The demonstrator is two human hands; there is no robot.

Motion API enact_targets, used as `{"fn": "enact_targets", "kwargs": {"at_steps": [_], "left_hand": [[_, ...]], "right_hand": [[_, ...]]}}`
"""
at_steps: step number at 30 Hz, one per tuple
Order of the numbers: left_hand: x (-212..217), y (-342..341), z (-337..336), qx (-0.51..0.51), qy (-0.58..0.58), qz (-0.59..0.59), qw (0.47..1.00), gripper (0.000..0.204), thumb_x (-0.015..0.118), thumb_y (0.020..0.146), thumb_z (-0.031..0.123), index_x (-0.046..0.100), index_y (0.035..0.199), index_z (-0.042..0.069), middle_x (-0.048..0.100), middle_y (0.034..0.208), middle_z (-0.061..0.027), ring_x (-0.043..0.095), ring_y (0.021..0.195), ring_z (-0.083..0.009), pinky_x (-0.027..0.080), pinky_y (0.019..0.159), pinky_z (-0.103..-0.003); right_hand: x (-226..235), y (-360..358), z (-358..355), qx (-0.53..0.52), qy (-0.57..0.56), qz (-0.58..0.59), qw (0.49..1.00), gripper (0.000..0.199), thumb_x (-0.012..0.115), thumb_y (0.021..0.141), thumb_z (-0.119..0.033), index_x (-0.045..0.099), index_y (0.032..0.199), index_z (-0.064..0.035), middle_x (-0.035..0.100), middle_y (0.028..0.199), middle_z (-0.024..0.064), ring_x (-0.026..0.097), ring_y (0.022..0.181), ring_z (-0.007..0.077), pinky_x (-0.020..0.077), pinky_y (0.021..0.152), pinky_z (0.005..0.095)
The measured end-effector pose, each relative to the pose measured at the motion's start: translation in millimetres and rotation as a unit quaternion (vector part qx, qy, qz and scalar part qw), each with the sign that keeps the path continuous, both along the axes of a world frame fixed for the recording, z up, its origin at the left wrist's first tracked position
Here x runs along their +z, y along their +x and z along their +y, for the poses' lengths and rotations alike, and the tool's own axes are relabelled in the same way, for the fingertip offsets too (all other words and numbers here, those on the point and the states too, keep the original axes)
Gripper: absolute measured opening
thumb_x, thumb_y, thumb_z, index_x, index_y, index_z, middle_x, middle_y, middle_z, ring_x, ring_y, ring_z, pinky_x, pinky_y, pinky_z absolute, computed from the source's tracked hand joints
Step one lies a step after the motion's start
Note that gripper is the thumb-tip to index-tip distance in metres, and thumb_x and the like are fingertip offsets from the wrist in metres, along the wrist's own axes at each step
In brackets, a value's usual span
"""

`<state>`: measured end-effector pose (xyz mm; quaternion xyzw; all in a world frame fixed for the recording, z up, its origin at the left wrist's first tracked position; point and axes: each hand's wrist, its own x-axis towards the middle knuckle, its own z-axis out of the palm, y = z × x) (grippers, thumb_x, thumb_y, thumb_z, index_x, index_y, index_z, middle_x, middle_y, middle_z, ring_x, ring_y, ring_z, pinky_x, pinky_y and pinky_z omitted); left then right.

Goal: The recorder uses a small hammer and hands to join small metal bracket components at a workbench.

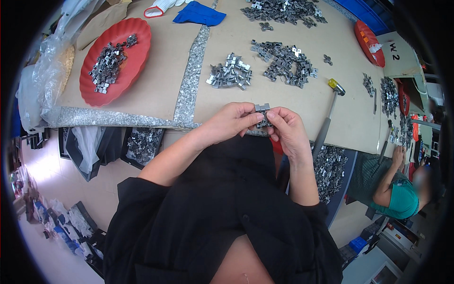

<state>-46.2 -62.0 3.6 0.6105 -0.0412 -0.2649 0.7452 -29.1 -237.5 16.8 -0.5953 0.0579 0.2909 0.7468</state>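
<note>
Between my two hands, just above the table's front edge, is a small grey metal bracket-like part (263, 113). My left hand (239, 118) pinches it from the left with thumb and fingers. From the other side, my right hand (286, 127) grips the same part, its thumb close to the left thumb. The fingers hide much of its shape. Beyond my hands lie a small pile of shiny metal parts (230, 73) and a larger, darker pile of metal parts (288, 64). To the right, a hammer (328, 116) with a yellow-tipped head and grey handle rests across the table edge.
A red scalloped plate (137, 66) with metal parts stands at the left. A blue cloth (201, 14), a white glove (161, 7) and another pile of parts (283, 12) lie at the back. Below the table are bins of parts (331, 173). A person in green (399, 196) works at the right.
</note>
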Motion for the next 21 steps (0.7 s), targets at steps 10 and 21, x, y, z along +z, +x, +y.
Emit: {"fn": "enact_targets", "kwargs": {"at_steps": [10, 21], "left_hand": [[0, 1, -1, -0.013, 0.021, 0.000, 1.000, 0.028, 0.051, 0.086, 0.024, 0.050, 0.066, 0.004, 0.047, 0.058, 0.0014, 0.041, 0.048, -0.0037, 0.033, 0.043, -0.018], [6, -11, -24, 0.236, 0.182, -0.180, 0.937, 0.030, 0.069, 0.072, 0.018, 0.047, 0.085, 0.003, 0.051, 0.062, -0.0025, 0.044, 0.051, -0.0045, 0.036, 0.043, -0.019]], "right_hand": [[-9, -12, 3, -0.044, -0.003, -0.038, 0.998, 0.012, 0.061, 0.079, -0.014, 0.058, 0.081, -0.0024, 0.053, 0.064, -0.0029, 0.043, 0.049, 0.0012, 0.0333, 0.042, 0.0140], [-4, -11, 16, -0.224, 0.041, -0.013, 0.974, 0.015, 0.062, 0.079, -0.016, 0.059, 0.080, -0.0007, 0.053, 0.062, -0.0009, 0.042, 0.046, 0.0025, 0.0323, 0.038, 0.0156]]}}
